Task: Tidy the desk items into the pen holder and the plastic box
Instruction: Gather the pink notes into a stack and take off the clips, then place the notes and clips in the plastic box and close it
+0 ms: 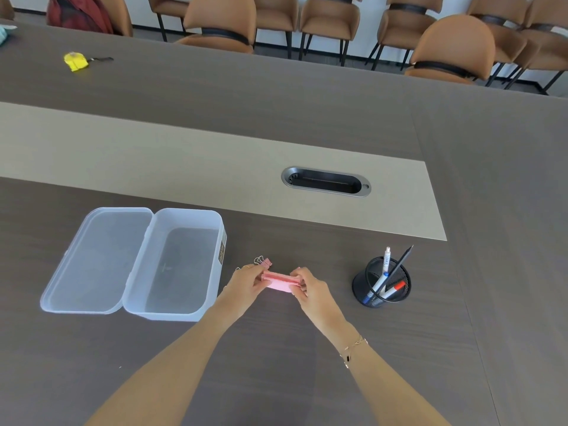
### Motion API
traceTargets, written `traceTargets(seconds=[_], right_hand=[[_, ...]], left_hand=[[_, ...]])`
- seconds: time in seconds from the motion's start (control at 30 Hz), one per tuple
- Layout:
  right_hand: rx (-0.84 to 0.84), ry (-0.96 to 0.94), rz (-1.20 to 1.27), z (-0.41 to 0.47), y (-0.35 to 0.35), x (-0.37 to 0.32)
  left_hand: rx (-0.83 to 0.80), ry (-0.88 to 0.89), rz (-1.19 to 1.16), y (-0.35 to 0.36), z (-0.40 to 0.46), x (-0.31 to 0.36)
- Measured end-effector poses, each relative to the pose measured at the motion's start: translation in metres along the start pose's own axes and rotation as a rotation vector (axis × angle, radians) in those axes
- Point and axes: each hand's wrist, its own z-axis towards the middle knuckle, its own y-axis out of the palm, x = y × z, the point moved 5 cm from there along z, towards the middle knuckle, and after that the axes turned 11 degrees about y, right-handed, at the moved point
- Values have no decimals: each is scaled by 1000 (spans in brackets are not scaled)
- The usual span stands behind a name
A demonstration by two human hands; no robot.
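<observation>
Both hands hold a pink sticky-note pad [279, 281] just above the dark table, between the box and the pen holder. My left hand [246, 285] pinches its left end and my right hand [307, 287] pinches its right end. A pink binder clip [263, 261] lies on the table just beyond my left fingers. The clear plastic box [212, 241] stands to the left with nothing inside, its hinged lid [95, 259] folded open flat. The black mesh pen holder [381, 284] at the right holds several pens and markers.
An oval cable port [325, 181] is set into the table's light centre strip. A yellow object [75, 61] with a black strap lies far off at the back left. Brown chairs [455, 47] line the far side.
</observation>
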Motion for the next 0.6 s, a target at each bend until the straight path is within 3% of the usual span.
traceTargets(seconds=[0.07,0.23,0.4,0.5,0.6], right_hand=[[31,5,45,-1,-4,0],[-28,61,-4,-5,5,10],[83,79,206,-4,-21,-22],[89,73,318,9,-34,-66],[53,17,358,28,-29,-127]], left_hand=[[67,-56,-104,-3,-1,-2],[-22,-176,-128,4,-6,-4],[57,-151,-249,-41,8,21],[213,-166,-454,-87,13,31],[386,-223,-494,-138,8,22]])
